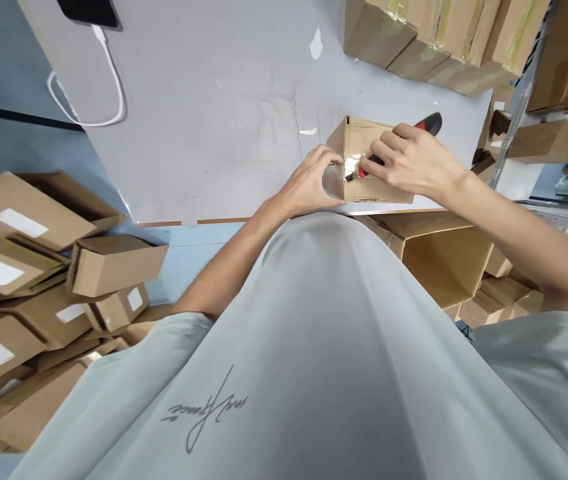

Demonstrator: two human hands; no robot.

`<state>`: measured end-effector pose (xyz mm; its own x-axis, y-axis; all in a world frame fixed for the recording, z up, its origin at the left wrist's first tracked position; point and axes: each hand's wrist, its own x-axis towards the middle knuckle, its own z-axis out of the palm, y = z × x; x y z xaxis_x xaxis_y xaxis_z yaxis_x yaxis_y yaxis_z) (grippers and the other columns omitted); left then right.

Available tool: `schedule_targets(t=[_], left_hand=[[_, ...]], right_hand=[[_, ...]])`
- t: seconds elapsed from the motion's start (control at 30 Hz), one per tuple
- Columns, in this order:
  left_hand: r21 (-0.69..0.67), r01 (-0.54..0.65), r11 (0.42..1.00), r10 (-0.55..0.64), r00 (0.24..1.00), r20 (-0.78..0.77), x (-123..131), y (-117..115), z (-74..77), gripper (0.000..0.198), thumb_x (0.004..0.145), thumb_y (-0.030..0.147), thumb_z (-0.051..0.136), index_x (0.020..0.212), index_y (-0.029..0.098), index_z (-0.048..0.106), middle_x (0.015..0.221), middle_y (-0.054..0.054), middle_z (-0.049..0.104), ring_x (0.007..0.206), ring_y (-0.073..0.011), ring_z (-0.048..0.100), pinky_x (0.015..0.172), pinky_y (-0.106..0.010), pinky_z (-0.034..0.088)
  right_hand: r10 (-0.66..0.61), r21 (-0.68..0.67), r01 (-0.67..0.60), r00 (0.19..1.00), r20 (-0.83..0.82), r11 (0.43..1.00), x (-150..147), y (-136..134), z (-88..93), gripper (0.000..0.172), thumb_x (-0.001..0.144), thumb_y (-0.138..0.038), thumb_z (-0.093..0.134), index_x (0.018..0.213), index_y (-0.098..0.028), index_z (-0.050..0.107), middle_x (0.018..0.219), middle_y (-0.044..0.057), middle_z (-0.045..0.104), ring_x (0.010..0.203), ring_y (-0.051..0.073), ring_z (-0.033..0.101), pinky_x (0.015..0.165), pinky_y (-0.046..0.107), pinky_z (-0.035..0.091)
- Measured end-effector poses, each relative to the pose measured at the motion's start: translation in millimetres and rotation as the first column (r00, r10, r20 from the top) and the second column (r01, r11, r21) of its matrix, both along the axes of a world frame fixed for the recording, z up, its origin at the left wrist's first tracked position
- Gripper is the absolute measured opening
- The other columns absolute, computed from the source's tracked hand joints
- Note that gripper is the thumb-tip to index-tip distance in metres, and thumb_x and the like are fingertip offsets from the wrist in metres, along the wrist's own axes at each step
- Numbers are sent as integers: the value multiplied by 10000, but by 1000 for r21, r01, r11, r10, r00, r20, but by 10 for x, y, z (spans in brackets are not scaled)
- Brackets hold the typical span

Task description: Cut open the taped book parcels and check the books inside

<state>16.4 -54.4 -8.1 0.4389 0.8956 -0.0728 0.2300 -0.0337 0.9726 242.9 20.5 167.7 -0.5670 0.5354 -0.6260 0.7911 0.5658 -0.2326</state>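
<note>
A grey desk (pixel 224 100) is stretching ahead, with a heap of labelled boxes (pixel 39 280) lying to its left and an open carton (pixel 444 260) sitting under its near edge. A small cardboard box (pixel 359 140) is resting at that edge. The left hand (pixel 309 183) is gripping the box's taped end, while the right hand (pixel 411 160) is closing around a red-and-black knife (pixel 429 122), pressing its tip to the tape.

Left hand (pixel 309 183) beside right hand (pixel 409 160), clenched
</note>
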Motion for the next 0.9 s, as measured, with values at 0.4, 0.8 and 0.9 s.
schedule_targets(t=[0.4, 0.8, 0.9], left_hand=[[-18, 9, 1000, -9, 999, 41, 12, 36, -4, 710, 726, 654, 1058, 1190, 303, 651, 1368, -59, 680, 1353, -352, 623, 1122, -515, 555], [-3, -29, 1000, 29, 999, 13, 23, 26, -72, 798, 665, 670, 1090, 1171, 291, 604, 1291, -69, 687, 1318, -391, 656, 1100, -546, 590], [30, 14, 999, -12, 998, -67, 12, 8, -115, 883, 668, 736, 1066, 1247, 273, 588, 1320, -80, 662, 1341, -398, 651, 1130, -563, 588]], right_hand=[[-71, -108, 71, 997, 12, 992, -175, 204, -25, 307, 1186, -435, 516, 1109, -269, 763, 1213, 69, 791, 1395, 341, 688, 992, 583, 634], [735, -11, -853, 443, 513, 522, -682, 47, 264, 609, 977, -212, 171, 420, -136, 406, 453, -65, 268, 621, 75, 629, 535, 148, 256], [783, -50, -952, 219, 583, 304, -788, -33, 195, 574, 937, -182, 199, 372, -136, 293, 451, -69, 184, 579, 81, 619, 532, 120, 235]])
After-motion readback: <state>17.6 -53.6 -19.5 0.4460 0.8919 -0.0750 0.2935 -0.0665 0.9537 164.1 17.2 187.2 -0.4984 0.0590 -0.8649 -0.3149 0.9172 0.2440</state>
